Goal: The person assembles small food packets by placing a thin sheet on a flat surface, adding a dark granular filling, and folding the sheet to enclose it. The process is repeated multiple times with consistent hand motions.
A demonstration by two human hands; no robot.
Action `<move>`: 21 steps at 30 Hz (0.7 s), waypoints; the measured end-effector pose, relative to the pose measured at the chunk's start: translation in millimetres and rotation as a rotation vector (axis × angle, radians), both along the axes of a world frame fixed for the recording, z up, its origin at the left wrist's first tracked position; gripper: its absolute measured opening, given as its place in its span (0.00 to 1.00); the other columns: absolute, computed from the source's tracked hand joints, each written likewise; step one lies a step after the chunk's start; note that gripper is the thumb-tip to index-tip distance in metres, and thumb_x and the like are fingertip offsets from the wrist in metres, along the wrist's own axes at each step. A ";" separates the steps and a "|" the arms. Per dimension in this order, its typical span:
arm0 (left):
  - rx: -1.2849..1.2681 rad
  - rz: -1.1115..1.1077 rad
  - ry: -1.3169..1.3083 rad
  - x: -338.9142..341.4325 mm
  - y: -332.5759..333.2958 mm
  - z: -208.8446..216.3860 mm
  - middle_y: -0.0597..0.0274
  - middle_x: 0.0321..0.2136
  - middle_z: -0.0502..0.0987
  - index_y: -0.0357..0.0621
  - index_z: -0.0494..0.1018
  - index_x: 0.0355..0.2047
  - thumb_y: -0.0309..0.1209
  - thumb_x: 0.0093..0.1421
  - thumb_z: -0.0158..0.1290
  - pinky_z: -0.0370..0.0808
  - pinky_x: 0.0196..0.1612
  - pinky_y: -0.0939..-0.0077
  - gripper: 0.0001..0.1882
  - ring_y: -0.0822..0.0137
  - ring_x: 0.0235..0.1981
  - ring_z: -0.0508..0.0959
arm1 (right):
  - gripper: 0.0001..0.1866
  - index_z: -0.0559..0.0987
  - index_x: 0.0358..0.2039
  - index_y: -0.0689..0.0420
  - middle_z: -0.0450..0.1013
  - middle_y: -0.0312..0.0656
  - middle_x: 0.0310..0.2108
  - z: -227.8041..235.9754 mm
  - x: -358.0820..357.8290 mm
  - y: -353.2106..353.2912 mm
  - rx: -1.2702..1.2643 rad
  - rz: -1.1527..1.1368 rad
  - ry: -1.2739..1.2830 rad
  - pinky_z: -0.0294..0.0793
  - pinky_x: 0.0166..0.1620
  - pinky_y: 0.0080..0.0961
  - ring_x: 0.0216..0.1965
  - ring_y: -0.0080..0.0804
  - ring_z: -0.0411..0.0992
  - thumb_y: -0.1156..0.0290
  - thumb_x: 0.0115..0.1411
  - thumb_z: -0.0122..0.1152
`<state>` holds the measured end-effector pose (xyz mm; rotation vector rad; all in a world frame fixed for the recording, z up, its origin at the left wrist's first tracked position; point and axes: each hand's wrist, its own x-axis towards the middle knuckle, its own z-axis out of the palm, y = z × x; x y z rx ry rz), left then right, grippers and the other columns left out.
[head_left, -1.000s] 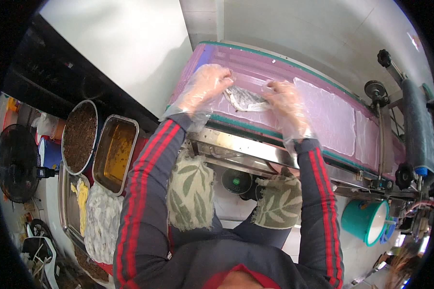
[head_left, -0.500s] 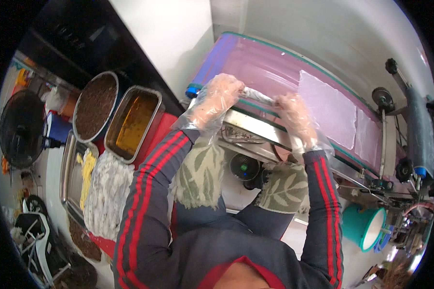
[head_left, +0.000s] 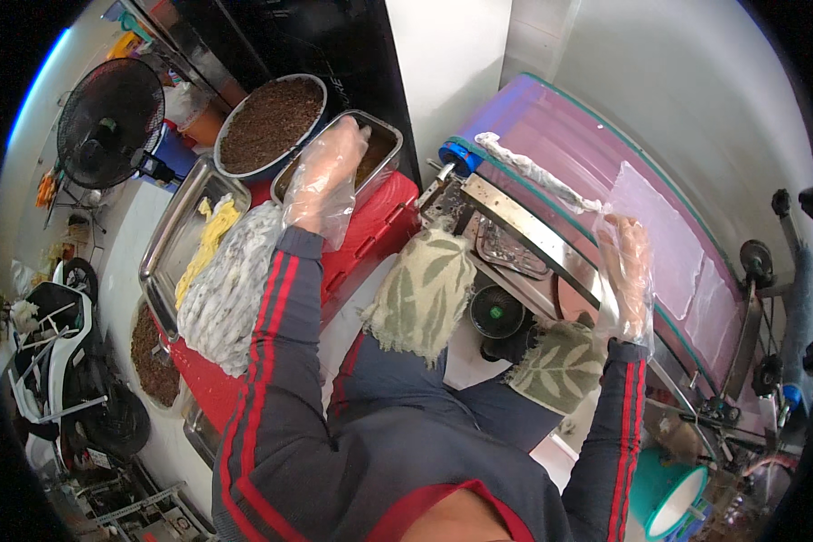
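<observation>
My left hand (head_left: 325, 172), in a loose clear plastic glove, reaches over a metal pan (head_left: 394, 143) of brownish-yellow liquid. Its fingers bend down at the pan, apparently holding nothing, with the tips partly hidden. On the pink, purple-ended belt (head_left: 551, 144) lies a speckled white dough-like strip (head_left: 537, 172), stretched along the near edge. My right hand (head_left: 625, 266), gloved the same way, rests by that edge at the strip's right end, its fingers loosely extended. Thin whitish sheets (head_left: 655, 230) lie on the belt beyond it.
Left of me, speckled white strands (head_left: 230, 289) and a yellow piece (head_left: 210, 239) fill a steel tray (head_left: 158, 271) beside a red case (head_left: 370, 230). A round tub (head_left: 271, 126) of brown crumbly material stands behind. A black fan (head_left: 108, 126) is far left; a green bucket (head_left: 668, 497) sits lower right.
My left hand has let go of the strip and moved left to the pan. The strip now lies along the belt edge. The view has turned toward the left.
</observation>
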<state>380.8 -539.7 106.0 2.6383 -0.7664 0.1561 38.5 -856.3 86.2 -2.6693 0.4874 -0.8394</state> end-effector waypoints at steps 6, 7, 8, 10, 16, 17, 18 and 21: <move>-0.031 -0.010 -0.079 -12.2 -15.1 0.2 0.31 0.39 0.81 0.34 0.72 0.42 0.38 0.70 0.47 0.77 0.47 0.44 0.16 0.34 0.44 0.81 | 0.16 0.80 0.52 0.57 0.74 0.48 0.52 -7.0 -11.6 1.5 0.223 -0.079 -0.017 0.71 0.56 0.41 0.54 0.46 0.73 0.62 0.69 0.61; -0.073 -0.103 -0.062 -17.5 -28.8 0.6 0.34 0.38 0.81 0.36 0.72 0.42 0.38 0.70 0.47 0.77 0.45 0.45 0.15 0.35 0.43 0.81 | 0.16 0.79 0.52 0.57 0.74 0.48 0.51 -8.9 -9.8 -0.8 0.198 -0.084 -0.013 0.71 0.56 0.41 0.54 0.47 0.73 0.63 0.68 0.61; -0.106 -0.135 -0.050 -25.3 -49.3 -1.5 0.36 0.38 0.81 0.38 0.72 0.42 0.38 0.71 0.46 0.76 0.44 0.45 0.14 0.36 0.42 0.81 | 0.16 0.79 0.52 0.57 0.75 0.48 0.51 -11.7 -4.3 -3.6 0.172 -0.089 -0.010 0.71 0.56 0.41 0.53 0.48 0.73 0.65 0.67 0.61; -0.201 -0.329 -0.061 -44.1 -96.6 -13.0 0.40 0.37 0.81 0.40 0.73 0.42 0.36 0.70 0.46 0.76 0.43 0.46 0.13 0.38 0.41 0.80 | 0.17 0.80 0.53 0.56 0.76 0.49 0.50 -18.7 13.7 -9.0 0.083 -0.113 0.055 0.72 0.57 0.43 0.53 0.49 0.73 0.65 0.66 0.61; -0.209 -0.877 -0.242 -89.8 -226.0 -87.7 0.46 0.33 0.81 0.39 0.78 0.36 0.30 0.57 0.56 0.79 0.46 0.51 0.09 0.44 0.40 0.81 | 0.20 0.80 0.54 0.55 0.78 0.52 0.47 -52.7 89.8 -15.0 -0.141 -0.024 0.057 0.75 0.53 0.44 0.51 0.49 0.74 0.69 0.61 0.62; -0.132 -0.917 -0.210 -82.6 -228.2 -93.5 0.47 0.33 0.81 0.39 0.78 0.36 0.31 0.57 0.56 0.79 0.47 0.52 0.09 0.45 0.41 0.82 | 0.19 0.80 0.53 0.55 0.79 0.52 0.46 -56.2 96.3 -17.9 -0.109 -0.056 0.119 0.75 0.52 0.44 0.49 0.50 0.75 0.70 0.61 0.61; -0.127 -0.979 -0.212 -71.8 -225.0 -93.6 0.48 0.33 0.81 0.39 0.79 0.36 0.31 0.57 0.57 0.79 0.47 0.52 0.09 0.47 0.42 0.82 | 0.19 0.81 0.52 0.55 0.79 0.52 0.45 -59.7 102.1 -19.1 -0.103 -0.051 0.178 0.76 0.51 0.44 0.48 0.50 0.76 0.71 0.60 0.61; 0.101 -0.778 -0.224 -13.9 -185.4 -59.1 0.51 0.35 0.82 0.45 0.83 0.34 0.38 0.55 0.59 0.79 0.46 0.54 0.12 0.49 0.42 0.82 | 0.08 0.84 0.34 0.59 0.80 0.54 0.34 -61.5 114.9 -17.7 -0.056 0.111 0.126 0.76 0.43 0.47 0.38 0.52 0.79 0.74 0.60 0.57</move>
